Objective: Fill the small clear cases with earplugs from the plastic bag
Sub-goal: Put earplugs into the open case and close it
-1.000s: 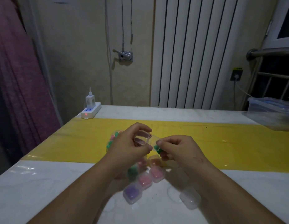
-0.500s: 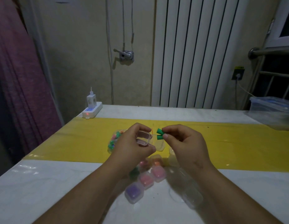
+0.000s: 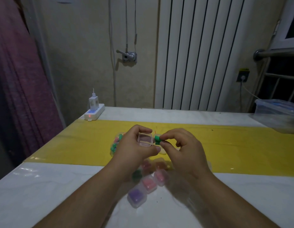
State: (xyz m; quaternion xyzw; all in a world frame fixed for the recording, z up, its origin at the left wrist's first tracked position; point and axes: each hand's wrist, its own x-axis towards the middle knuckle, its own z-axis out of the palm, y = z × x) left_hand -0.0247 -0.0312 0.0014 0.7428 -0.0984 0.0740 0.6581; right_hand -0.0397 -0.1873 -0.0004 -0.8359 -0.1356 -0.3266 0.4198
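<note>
Gripping an open clear case (image 3: pixel 144 140), the left hand (image 3: pixel 134 148) meets the right hand (image 3: pixel 182 150), which pinches green earplugs (image 3: pixel 157 140) just beside it.

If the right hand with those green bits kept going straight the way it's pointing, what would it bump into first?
Most likely the small clear case held open in the left hand. The right hand points its green earplugs leftward at it, almost touching, though depth is hard to judge.
</note>
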